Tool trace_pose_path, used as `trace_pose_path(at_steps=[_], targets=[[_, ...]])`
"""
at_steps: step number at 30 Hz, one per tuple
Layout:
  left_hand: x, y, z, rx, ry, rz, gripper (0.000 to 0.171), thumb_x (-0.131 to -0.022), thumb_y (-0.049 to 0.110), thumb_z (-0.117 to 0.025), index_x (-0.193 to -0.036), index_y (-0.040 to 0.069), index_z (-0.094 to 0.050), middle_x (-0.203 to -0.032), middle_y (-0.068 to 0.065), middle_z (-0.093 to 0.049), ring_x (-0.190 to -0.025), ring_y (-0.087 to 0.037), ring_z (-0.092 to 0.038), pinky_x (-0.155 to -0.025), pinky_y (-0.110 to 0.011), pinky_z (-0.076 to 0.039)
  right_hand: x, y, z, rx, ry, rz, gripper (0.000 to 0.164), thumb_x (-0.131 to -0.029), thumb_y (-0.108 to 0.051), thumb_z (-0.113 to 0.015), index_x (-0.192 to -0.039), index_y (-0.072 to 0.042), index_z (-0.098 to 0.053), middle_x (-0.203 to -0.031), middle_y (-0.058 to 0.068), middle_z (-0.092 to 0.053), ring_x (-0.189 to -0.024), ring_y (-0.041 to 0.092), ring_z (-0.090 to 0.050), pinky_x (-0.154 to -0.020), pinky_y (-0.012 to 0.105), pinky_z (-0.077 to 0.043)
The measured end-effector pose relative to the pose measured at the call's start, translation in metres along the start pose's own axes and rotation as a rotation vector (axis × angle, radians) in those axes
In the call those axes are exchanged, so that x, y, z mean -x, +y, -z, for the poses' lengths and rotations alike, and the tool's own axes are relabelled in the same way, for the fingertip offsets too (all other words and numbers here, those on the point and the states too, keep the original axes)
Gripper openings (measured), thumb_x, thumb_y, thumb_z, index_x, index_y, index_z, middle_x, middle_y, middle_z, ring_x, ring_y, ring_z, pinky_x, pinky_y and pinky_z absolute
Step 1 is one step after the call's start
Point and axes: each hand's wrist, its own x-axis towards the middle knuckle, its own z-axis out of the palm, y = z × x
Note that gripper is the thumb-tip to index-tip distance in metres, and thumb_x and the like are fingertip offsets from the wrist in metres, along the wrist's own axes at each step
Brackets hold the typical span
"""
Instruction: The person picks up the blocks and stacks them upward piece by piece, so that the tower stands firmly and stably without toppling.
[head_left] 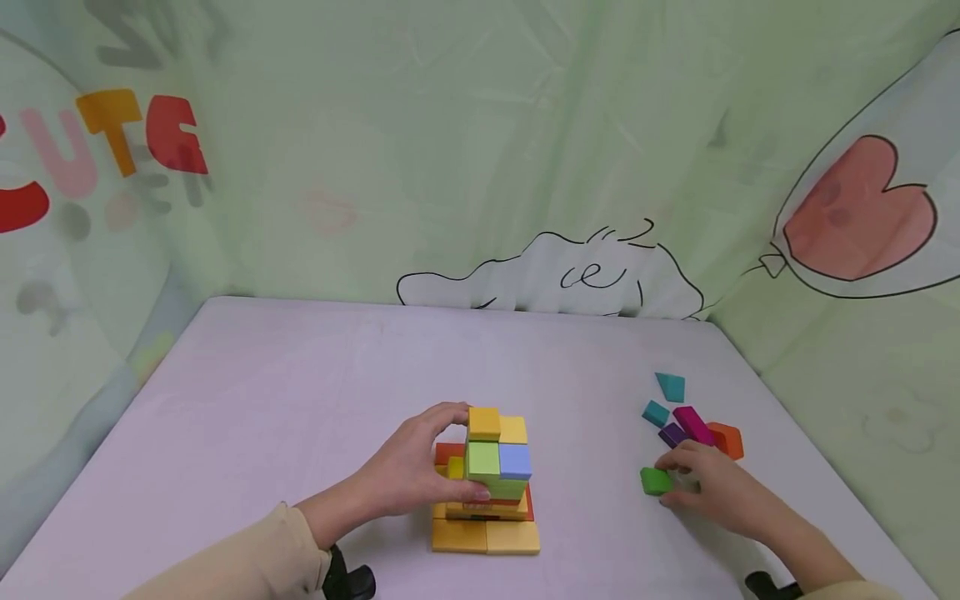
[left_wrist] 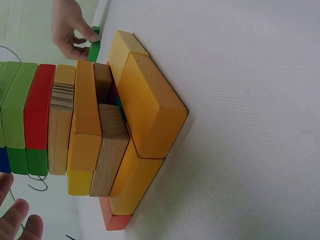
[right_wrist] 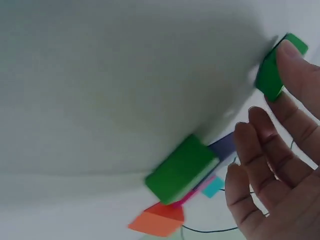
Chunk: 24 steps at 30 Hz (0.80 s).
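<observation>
A stepped tower of colored wooden blocks (head_left: 483,458) stands on the table, with yellow blocks at its base and top and green, blue and red ones between. My left hand (head_left: 401,462) holds the upper tower from the left, thumb across the front at the light green layer and fingers toward the back. Farther right, my right hand (head_left: 712,487) pinches a small green block (head_left: 656,481) between thumb and fingertips, close over the table. Its other fingers (right_wrist: 265,150) are loosely bent in the right wrist view.
Beyond the right hand lie loose blocks: a teal triangle (head_left: 672,387), a teal block (head_left: 656,413), a purple one (head_left: 672,434), a magenta one (head_left: 693,425) and an orange one (head_left: 726,440). Another green block (right_wrist: 182,170) shows in the right wrist view. Printed curtains (head_left: 480,150) surround the table.
</observation>
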Motion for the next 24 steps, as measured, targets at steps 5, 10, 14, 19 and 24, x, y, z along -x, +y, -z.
trace_pose_path(at_steps=[5,10,14,19,24], targets=[[-0.001,0.0,-0.001,-0.005,-0.002,0.011,0.066,-0.074,0.031,-0.093,-0.128,0.014,-0.061,-0.151,-0.009,-0.054,-0.146,-0.035,-0.044,-0.12,-0.064,-0.033,-0.002,-0.028,0.014,0.037,0.137,0.162,0.033,-0.08,-0.021,-0.087,-0.106,-0.009,-0.072,-0.099,-0.005,-0.066,-0.093,0.019,-0.064,-0.074,0.03,-0.061],[0.0,0.001,0.0,0.002,-0.006,0.016,0.065,-0.074,0.031,-0.093,-0.128,0.014,-0.061,-0.151,-0.007,-0.054,-0.146,-0.034,-0.044,-0.12,-0.064,-0.032,-0.009,-0.093,0.041,0.028,0.241,0.345,0.03,-0.086,-0.02,-0.083,-0.112,-0.013,-0.069,-0.107,-0.007,-0.066,-0.098,0.017,-0.063,-0.077,0.026,-0.059],[0.0,0.001,0.0,0.011,-0.006,0.003,0.064,-0.075,0.032,-0.092,-0.127,0.014,-0.061,-0.15,-0.007,-0.055,-0.145,-0.035,-0.044,-0.119,-0.066,-0.033,-0.014,-0.142,0.053,0.035,0.215,0.412,0.032,-0.088,-0.023,-0.082,-0.115,-0.016,-0.067,-0.11,-0.007,-0.067,-0.102,0.014,-0.063,-0.081,0.03,-0.061],[0.0,0.0,0.001,0.02,-0.008,-0.002,0.063,-0.075,0.032,-0.092,-0.127,0.016,-0.061,-0.151,-0.007,-0.054,-0.146,-0.035,-0.043,-0.118,-0.068,-0.032,-0.02,-0.176,0.054,0.071,0.169,0.461,0.034,-0.088,-0.027,-0.081,-0.116,-0.016,-0.066,-0.113,-0.004,-0.067,-0.105,0.015,-0.064,-0.086,0.036,-0.062],[0.0,-0.002,0.0,0.027,-0.013,-0.013,0.062,-0.076,0.031,-0.092,-0.128,0.016,-0.061,-0.15,-0.006,-0.055,-0.146,-0.034,-0.044,-0.119,-0.066,-0.032,-0.024,-0.186,0.05,0.072,0.139,0.479,0.032,-0.089,-0.028,-0.08,-0.115,-0.016,-0.066,-0.113,-0.004,-0.067,-0.106,0.015,-0.064,-0.088,0.037,-0.062]])
